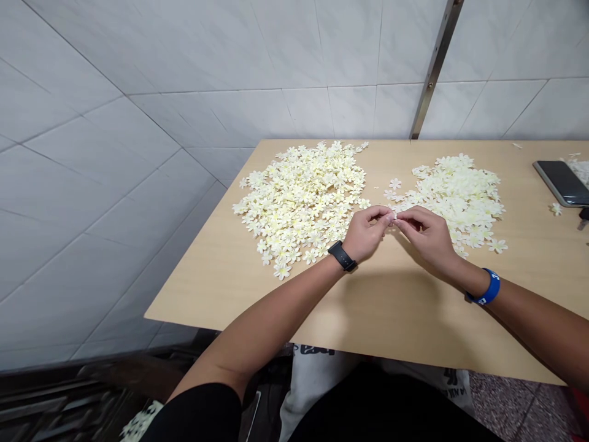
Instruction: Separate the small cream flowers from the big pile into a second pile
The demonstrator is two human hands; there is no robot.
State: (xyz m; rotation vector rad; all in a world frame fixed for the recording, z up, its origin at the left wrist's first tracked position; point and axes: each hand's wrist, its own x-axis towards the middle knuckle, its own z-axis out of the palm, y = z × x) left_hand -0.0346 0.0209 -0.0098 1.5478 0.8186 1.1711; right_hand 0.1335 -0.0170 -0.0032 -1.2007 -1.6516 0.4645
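Note:
My left hand (367,232) and my right hand (426,236) meet over the middle of the wooden table, fingertips pinched together. Between them is a small white artificial flower (394,215), mostly hidden by the fingers. To the left of my left hand spreads a large pile of pale-yellow artificial flowers (304,202), with yellow centres showing. Beside and behind my right hand lies a second, smaller pile of paler flowers (460,193). One loose flower (395,183) rests just beyond my fingertips.
A dark-screened phone (564,183) lies at the table's right, near a single flower (556,209) and a partly seen key (583,218). Tiled walls (221,116) border the table (207,288) behind and left. A metal strip (435,73) runs up the back wall. More flowers (140,423) show below, lower left.

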